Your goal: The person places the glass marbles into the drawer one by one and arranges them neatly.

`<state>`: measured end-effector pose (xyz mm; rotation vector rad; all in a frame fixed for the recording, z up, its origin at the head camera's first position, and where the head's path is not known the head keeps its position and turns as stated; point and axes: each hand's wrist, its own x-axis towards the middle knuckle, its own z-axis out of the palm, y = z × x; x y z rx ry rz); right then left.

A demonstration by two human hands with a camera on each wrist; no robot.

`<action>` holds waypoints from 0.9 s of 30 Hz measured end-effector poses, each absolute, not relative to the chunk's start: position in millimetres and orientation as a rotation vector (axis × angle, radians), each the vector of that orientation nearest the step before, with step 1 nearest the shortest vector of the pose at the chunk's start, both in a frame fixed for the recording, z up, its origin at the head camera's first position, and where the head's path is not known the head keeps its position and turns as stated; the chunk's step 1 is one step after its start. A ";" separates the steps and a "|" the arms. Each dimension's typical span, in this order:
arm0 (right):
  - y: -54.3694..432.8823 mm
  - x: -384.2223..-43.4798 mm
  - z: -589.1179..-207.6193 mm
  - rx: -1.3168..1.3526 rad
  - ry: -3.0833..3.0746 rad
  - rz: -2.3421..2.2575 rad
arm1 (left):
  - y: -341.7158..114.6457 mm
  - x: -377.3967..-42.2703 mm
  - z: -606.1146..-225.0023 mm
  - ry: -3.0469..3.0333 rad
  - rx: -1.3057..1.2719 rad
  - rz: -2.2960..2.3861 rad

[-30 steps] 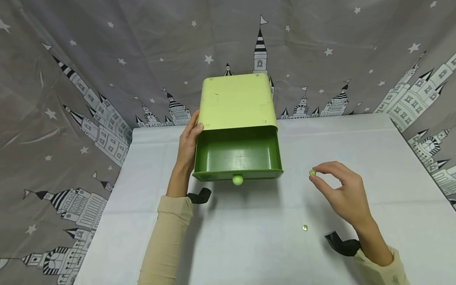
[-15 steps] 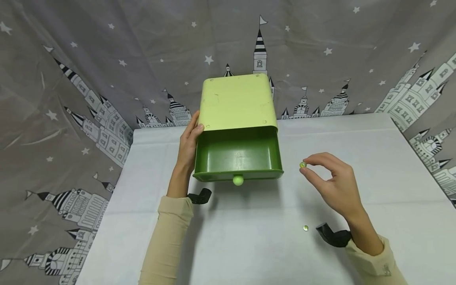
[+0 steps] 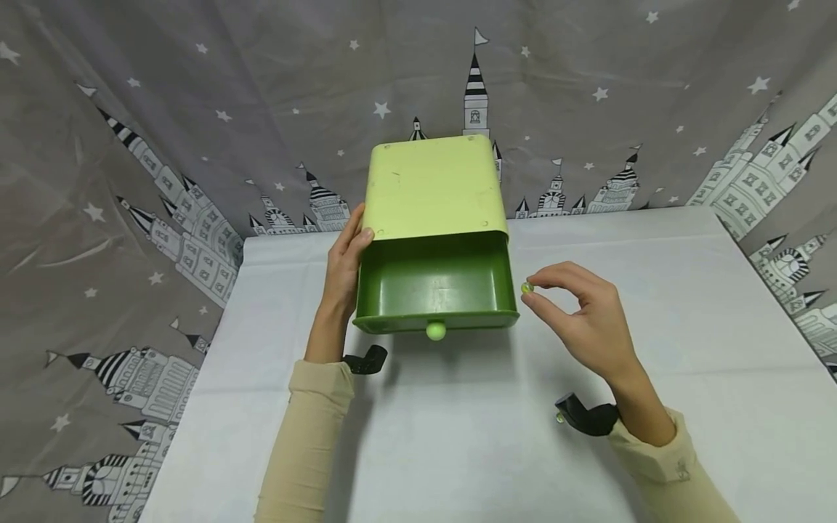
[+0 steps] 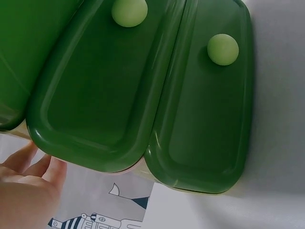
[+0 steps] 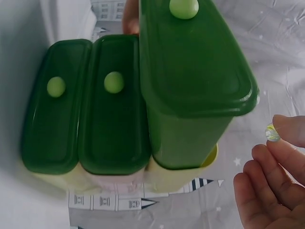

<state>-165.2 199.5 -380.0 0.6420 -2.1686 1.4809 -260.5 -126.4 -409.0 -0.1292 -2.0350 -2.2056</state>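
Observation:
A small drawer unit [image 3: 434, 185] with a pale yellow-green casing stands on the table, its three green drawers stacked. Pulled out is the top drawer [image 3: 438, 280], bare inside, with a round light-green knob [image 3: 436, 331]. My left hand [image 3: 341, 269] rests on the unit's left side, fingers fairly straight against the casing. Between thumb and index finger, my right hand [image 3: 582, 312] pinches a clear glass marble [image 5: 272, 132] with a yellow-green swirl, just right of the open drawer. Another marble [image 3: 559, 418] lies on the table, partly hidden by the black wrist mount.
White cloth covers the table [image 3: 458, 450]. Behind it hangs a grey curtain [image 3: 294, 65] with castles and stars. The lower two drawers [image 5: 114, 129] are closed, each with a round knob. A black mount [image 3: 366, 361] sits on the left wrist.
My right hand has carried the marble left and away from me, up beside the drawer's right edge. The left hand and the drawer unit have stayed put.

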 end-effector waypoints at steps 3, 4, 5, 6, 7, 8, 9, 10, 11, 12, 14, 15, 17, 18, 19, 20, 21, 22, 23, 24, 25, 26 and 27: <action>193.0 -169.4 -377.4 0.661 -2.170 1.514 | -127.0 -260.1 -409.3 -2.009 -0.131 -2.225; 190.7 -171.2 -376.6 0.670 -2.167 1.523 | -127.0 -259.8 -408.9 -2.003 -0.134 -2.231; 188.3 -172.8 -375.9 0.681 -2.163 1.532 | -127.1 -259.7 -408.7 -2.000 -0.137 -2.234; 185.8 -174.3 -375.1 0.694 -2.159 1.540 | -127.0 -259.6 -408.5 -1.996 -0.140 -2.238; 183.3 -175.7 -374.3 0.710 -2.154 1.548 | -127.1 -259.8 -408.3 -1.994 -0.144 -2.241; 180.6 -176.9 -373.4 0.726 -2.150 1.554 | -127.0 -259.8 -408.1 -1.988 -0.148 -2.248; 177.8 -178.0 -372.4 0.741 -2.146 1.563 | -126.7 -259.8 -407.8 -1.984 -0.151 -2.252; 174.8 -179.2 -371.3 0.754 -2.143 1.568 | -126.4 -259.8 -407.6 -1.981 -0.151 -2.257; 171.7 -180.0 -370.2 0.768 -2.140 1.573 | -126.2 -259.9 -407.6 -1.978 -0.150 -2.260; 168.7 -180.8 -369.2 0.783 -2.135 1.582 | -125.9 -260.0 -407.6 -1.975 -0.151 -2.263; 162.7 -182.7 -367.7 0.804 -2.133 1.591 | -125.3 -259.9 -407.4 -1.971 -0.151 -2.266; 159.8 -183.4 -367.1 0.810 -2.133 1.591 | -125.2 -260.0 -407.5 -1.972 -0.149 -2.265; 155.0 -184.7 -366.5 0.811 -2.138 1.592 | -124.9 -260.1 -407.7 -1.973 -0.147 -2.261; 152.9 -185.2 -366.3 0.807 -2.140 1.594 | -124.7 -260.2 -407.9 -1.973 -0.148 -2.259; 151.1 -185.4 -366.0 0.802 -2.146 1.593 | -124.6 -260.3 -408.0 -1.975 -0.149 -2.256; 149.4 -185.3 -365.7 0.797 -2.149 1.596 | -124.5 -260.4 -408.2 -1.977 -0.148 -2.253; 148.0 -185.2 -365.3 0.792 -2.152 1.599 | -124.4 -260.5 -408.5 -1.981 -0.147 -2.248; 146.7 -185.1 -365.0 0.789 -2.154 1.602 | -124.4 -260.5 -408.7 -1.985 -0.146 -2.242; 145.3 -185.0 -364.4 0.791 -2.156 1.604 | -124.5 -260.7 -409.1 -1.989 -0.143 -2.235; 144.0 -185.0 -363.9 0.795 -2.156 1.602 | -124.6 -260.7 -409.4 -1.993 -0.142 -2.229; 142.6 -185.2 -363.7 0.801 -2.158 1.598 | -124.7 -260.8 -409.8 -1.995 -0.139 -2.225; 141.2 -185.7 -363.4 0.808 -2.157 1.592 | -124.8 -260.8 -410.1 -1.996 -0.137 -2.222; 139.6 -186.2 -363.1 0.817 -2.156 1.583 | -124.8 -260.9 -410.5 -1.997 -0.135 -2.220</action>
